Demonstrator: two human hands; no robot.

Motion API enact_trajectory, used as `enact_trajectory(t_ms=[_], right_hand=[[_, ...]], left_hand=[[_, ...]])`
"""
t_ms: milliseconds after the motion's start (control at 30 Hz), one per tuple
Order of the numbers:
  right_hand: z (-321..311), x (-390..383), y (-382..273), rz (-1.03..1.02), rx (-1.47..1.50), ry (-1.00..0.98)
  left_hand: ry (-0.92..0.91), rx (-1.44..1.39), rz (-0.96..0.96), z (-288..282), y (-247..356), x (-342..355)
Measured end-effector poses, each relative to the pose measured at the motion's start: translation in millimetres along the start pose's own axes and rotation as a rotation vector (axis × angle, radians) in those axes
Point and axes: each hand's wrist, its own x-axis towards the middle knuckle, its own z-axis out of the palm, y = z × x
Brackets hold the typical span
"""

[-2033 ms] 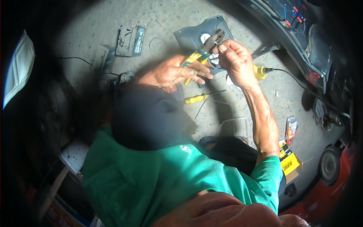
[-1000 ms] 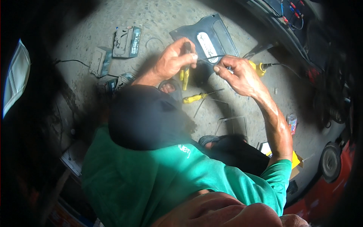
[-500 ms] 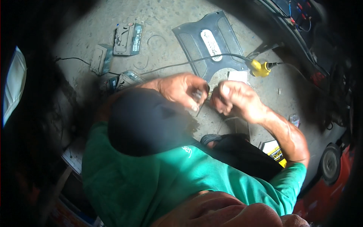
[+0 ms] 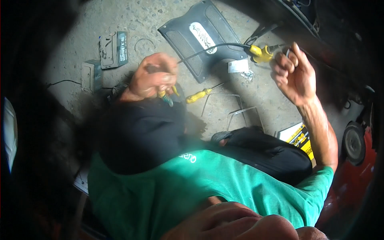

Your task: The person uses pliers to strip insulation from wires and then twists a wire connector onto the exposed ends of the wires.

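Observation:
My left hand [image 4: 154,76] is closed, left of centre, over my dark trouser knee [image 4: 140,132]. Yellow-and-green ends of a tool [image 4: 167,98], which look like plier handles, stick out below its fingers; the rest is hidden in the palm. My right hand [image 4: 297,78] is raised at the right, its fingers curled in beside a small pale thing [image 4: 287,53] too small to name. On the floor between the hands lies a screwdriver [image 4: 198,96] with a yellow handle. A black cord [image 4: 216,49] runs behind my left hand to a yellow plug connector [image 4: 262,54] near my right hand.
A dark patterned panel [image 4: 182,38] lies on the concrete ahead, by a white paper [image 4: 238,66] and a clear packet [image 4: 247,75]. Bent wire frames [image 4: 242,110] stand near my foot. Boxes [image 4: 114,50] sit at left; a yellow-black box [image 4: 302,140] and a wheel [image 4: 354,143] at right.
My hands have parted: the left moved left, the right swung right and up. The screwdriver on the floor and the tool's yellow-and-green ends now show. The whole view has shifted slightly.

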Motion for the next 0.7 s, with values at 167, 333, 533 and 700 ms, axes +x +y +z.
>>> enact_trajectory(t_ms=[167,333,533,700], right_hand=[[3.4,27.3,-4.5,-0.014,0.132,-0.443],[23.0,38.7,22.0,0.036,0.168,-0.501],[18.3,65.3,49.3,0.027,0.272,-0.591],[-0.5,86.8,54.0,-0.148,0.285,-0.44]], left_hand=[[0.011,0.642,-0.03,45.1,22.3,57.8],[0.053,0.596,0.062,65.2,5.4,78.4],[0.037,0.681,0.213,46.5,-0.4,78.0],[0.144,0.581,0.095,40.0,1.9,73.7]])
